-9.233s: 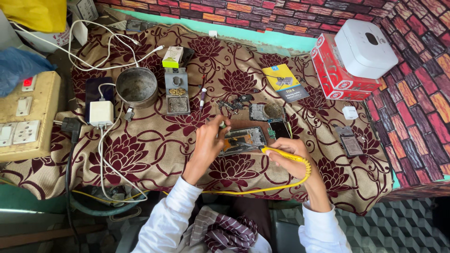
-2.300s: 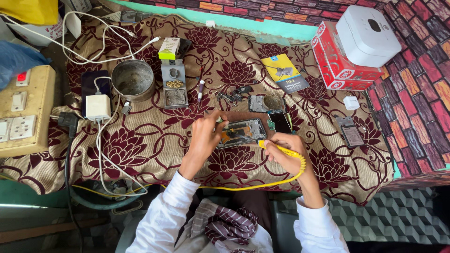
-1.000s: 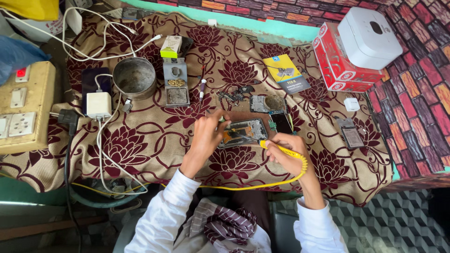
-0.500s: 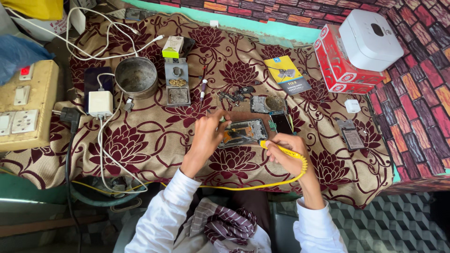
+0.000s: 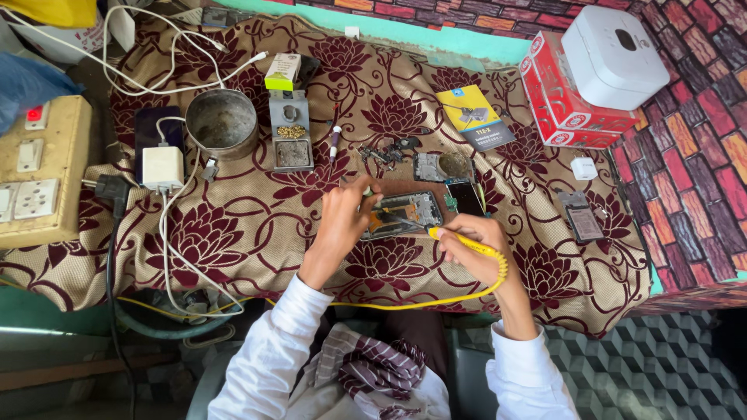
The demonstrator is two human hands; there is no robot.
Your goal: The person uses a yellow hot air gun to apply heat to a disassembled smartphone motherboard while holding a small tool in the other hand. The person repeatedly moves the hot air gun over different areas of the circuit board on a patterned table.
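Note:
An opened phone (image 5: 405, 213) with its board showing lies on the flowered cloth (image 5: 233, 233) in front of me. My left hand (image 5: 342, 222) rests on the phone's left end and pinches a thin tool against it. My right hand (image 5: 471, 241) grips a yellow soldering iron (image 5: 459, 241) like a pen, its tip touching the phone's board. The iron's yellow cable (image 5: 436, 299) loops back under my wrist along the table's front edge.
Behind the phone lie small loose parts (image 5: 389, 152), a dark phone screen (image 5: 467, 196), a tip-cleaner stand (image 5: 292, 140) and a metal bowl (image 5: 222, 123). A white charger (image 5: 162, 167) and switchboard (image 5: 31, 179) sit left. Red box (image 5: 564, 97) with white device (image 5: 615, 54) stands far right.
Both hands stay on the phone; the iron's tip has shifted only slightly on the board. The camera has moved a little.

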